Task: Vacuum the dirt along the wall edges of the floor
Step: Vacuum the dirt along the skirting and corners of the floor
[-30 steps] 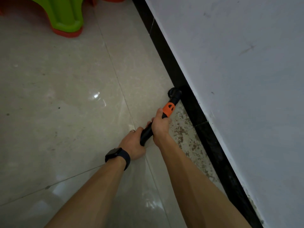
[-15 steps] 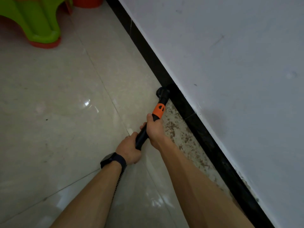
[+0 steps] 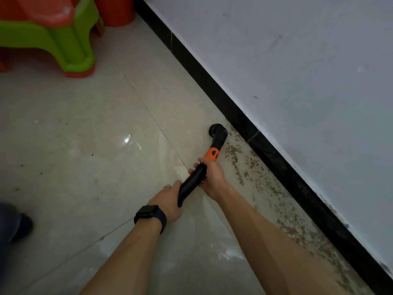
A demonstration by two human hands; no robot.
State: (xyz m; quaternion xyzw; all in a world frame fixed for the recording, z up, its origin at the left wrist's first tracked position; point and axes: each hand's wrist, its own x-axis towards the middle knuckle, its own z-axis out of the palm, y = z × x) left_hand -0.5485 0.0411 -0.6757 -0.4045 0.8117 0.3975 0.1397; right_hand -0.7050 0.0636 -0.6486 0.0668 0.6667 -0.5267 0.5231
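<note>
We count two hands, left hand (image 3: 168,199) and right hand (image 3: 213,178), both curled round one black orange-collared vacuum wand (image 3: 192,182), its one round nozzle (image 3: 218,133) down on the pale tiled floor (image 3: 85,145) near the black skirting (image 3: 212,87), seemingly at the end of the brown dirt strip (image 3: 257,179).

We look from the head, forward and steeply down, at the glossy beige tiled floor (image 3: 74,156) within arm's reach; the white painted wall (image 3: 308,81) and its black skirting strip (image 3: 213,92) fill the right.
</note>
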